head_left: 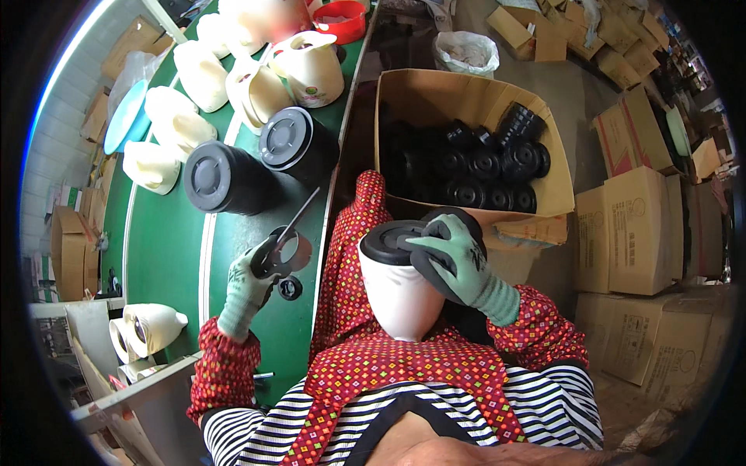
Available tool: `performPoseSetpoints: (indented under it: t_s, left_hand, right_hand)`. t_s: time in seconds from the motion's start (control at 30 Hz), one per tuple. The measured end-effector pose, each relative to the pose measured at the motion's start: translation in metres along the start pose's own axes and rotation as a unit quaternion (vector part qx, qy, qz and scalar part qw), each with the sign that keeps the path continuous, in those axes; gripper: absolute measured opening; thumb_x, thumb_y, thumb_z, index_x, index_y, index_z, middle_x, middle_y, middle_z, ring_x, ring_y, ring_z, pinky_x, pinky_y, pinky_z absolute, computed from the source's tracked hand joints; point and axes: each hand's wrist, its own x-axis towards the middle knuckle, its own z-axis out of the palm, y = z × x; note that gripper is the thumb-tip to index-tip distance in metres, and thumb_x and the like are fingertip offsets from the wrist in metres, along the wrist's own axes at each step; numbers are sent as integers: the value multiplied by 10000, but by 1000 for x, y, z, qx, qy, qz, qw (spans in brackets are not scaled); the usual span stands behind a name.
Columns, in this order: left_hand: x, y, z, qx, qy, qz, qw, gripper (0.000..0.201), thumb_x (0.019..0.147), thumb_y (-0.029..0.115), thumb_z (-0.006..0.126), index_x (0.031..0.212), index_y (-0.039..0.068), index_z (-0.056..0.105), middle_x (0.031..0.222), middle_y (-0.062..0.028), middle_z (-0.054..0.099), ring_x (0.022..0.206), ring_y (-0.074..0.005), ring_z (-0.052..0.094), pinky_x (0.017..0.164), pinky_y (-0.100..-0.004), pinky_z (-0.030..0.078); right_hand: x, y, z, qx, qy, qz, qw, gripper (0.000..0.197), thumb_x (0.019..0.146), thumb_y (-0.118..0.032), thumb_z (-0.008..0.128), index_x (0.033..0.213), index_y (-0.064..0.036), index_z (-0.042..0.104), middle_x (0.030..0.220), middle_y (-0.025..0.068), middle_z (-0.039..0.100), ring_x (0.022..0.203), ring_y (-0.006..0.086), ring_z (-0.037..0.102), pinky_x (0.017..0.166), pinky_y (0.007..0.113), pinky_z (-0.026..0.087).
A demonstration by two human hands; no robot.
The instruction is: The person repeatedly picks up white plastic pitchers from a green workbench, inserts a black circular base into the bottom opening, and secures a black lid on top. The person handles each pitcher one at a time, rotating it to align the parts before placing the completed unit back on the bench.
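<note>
My left hand (252, 279), in a green glove with dark fingertips, is closed around a thin dark rod (301, 213) over the green bench. A small open cup (296, 252) stands beside its fingers, and a small black ring-shaped part (290, 288) lies just below. In my lap rests a white tapered pot body (400, 299), its wide end up. A round black base (388, 241) covers that end. My right hand (458, 260), also gloved, grips the edge of a round black part (434, 273) against the pot's upper right side; the fingers partly hide it.
Stacked black bases (225, 179) stand at the bench's right side. Farther off are several cream jugs (200, 76) and a red basin (339, 21). An open cardboard box (552, 175) of black parts sits ahead on the right. Cartons (628, 229) are piled at the far right.
</note>
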Motion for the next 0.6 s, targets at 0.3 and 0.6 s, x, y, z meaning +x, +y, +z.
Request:
performPoseSetpoints:
  t_s: [0.3,0.6]
  left_hand:
    - [46,200,-3,-33,-106,30,993,670,796,-134,687,1446,13,622,1044,-175,686,884,-260,690,823,-352,554]
    - [93,288,2,154,-225,104,957,533,934,-1,669,1459,-10,575,1244,-220,631,1048,-312,708,901,-366,561]
  right_hand:
    - [69,11,-47,-9,35,-174,984,458,789,-118,849,1240,-85,778,1272,154,667,1177,376,632,1069,510,496]
    - [137,90,-7,141,-68,-45,987,352,956,-423,697,907,-88,797,840,142,748,805,367,717,719,462,526]
